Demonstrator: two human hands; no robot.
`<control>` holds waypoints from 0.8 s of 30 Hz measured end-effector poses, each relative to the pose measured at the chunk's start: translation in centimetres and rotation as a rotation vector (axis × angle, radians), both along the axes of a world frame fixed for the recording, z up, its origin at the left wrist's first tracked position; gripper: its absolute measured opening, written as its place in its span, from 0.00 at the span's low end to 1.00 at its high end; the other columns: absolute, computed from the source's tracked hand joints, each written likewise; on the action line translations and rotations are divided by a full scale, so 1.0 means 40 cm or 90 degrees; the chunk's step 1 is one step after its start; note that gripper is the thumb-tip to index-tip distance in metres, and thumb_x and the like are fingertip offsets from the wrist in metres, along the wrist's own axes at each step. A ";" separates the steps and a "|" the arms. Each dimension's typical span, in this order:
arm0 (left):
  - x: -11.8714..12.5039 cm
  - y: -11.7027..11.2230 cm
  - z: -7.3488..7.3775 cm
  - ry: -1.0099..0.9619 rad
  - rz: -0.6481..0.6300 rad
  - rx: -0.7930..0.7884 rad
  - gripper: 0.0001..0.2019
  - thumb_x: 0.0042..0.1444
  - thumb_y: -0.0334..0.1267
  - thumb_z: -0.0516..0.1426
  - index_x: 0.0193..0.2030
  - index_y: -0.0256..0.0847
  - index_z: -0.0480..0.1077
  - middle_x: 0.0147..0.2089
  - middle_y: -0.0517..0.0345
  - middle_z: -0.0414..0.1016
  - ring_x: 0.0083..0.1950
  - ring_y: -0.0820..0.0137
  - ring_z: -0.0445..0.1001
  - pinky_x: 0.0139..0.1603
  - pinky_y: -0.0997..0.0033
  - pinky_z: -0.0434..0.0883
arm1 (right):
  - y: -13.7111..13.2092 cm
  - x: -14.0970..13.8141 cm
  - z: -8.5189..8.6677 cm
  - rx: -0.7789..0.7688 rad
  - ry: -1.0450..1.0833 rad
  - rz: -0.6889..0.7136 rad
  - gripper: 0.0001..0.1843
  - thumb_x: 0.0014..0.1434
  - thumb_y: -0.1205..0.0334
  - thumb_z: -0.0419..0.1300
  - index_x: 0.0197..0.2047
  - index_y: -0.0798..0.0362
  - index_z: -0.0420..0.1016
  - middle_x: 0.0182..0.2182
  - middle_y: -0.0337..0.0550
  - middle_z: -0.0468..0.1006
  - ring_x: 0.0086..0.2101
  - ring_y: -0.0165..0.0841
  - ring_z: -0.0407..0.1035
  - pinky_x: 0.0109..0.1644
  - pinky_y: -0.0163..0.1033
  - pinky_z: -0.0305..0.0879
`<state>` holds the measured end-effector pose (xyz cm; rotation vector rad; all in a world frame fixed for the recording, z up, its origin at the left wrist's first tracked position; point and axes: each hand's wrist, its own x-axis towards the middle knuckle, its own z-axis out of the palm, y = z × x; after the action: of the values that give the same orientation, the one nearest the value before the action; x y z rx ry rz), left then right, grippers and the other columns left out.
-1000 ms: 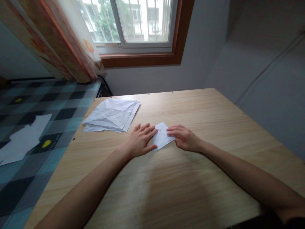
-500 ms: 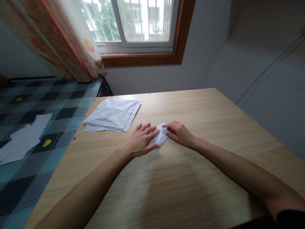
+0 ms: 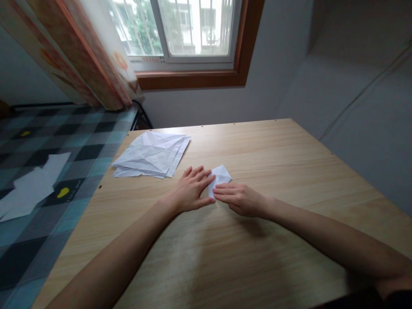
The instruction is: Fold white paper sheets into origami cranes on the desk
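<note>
A small piece of folded white paper (image 3: 221,174) lies on the wooden table (image 3: 273,154) between my two hands. My left hand (image 3: 193,189) rests flat with its fingers spread, the fingertips on the paper's left edge. From the right, my right hand (image 3: 241,198) lays its outstretched fingers across the paper's lower part, the fingertips close to my left thumb. Part of the paper is hidden under the fingers of both hands.
Several creased white sheets (image 3: 151,154) are stacked at the table's far left. Beyond the left edge, a checked cloth (image 3: 25,253) bears white paper scraps (image 3: 32,184). A window (image 3: 193,34) and a curtain (image 3: 86,56) are behind.
My right hand has moved from the paper's upper right corner down to its lower part, and its fingers have straightened. My left hand has stayed in place.
</note>
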<state>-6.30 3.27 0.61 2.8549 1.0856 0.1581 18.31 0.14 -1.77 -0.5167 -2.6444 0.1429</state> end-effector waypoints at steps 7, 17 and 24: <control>0.000 0.001 -0.003 0.001 -0.002 0.001 0.37 0.58 0.62 0.55 0.68 0.43 0.62 0.69 0.43 0.62 0.70 0.44 0.57 0.67 0.36 0.53 | 0.063 0.070 -0.007 -0.053 0.009 -0.039 0.24 0.61 0.73 0.52 0.59 0.56 0.74 0.58 0.53 0.75 0.60 0.38 0.68 0.65 0.49 0.66; 0.000 0.002 -0.004 -0.008 -0.004 0.004 0.36 0.58 0.62 0.55 0.67 0.43 0.62 0.69 0.43 0.63 0.70 0.44 0.58 0.67 0.37 0.53 | 0.087 0.085 0.001 -0.217 0.152 -0.164 0.24 0.61 0.67 0.57 0.60 0.55 0.71 0.50 0.53 0.80 0.50 0.40 0.74 0.56 0.49 0.71; 0.004 0.005 -0.005 -0.041 0.017 -0.023 0.44 0.57 0.64 0.54 0.72 0.39 0.50 0.68 0.39 0.63 0.70 0.47 0.58 0.68 0.42 0.53 | 0.054 0.070 0.020 -0.190 0.141 -0.153 0.13 0.66 0.58 0.56 0.40 0.53 0.82 0.36 0.48 0.81 0.37 0.37 0.74 0.45 0.44 0.70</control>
<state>-6.13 3.46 0.40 2.7839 1.1037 0.2281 21.12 2.30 -0.96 -0.8573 -2.3352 0.4942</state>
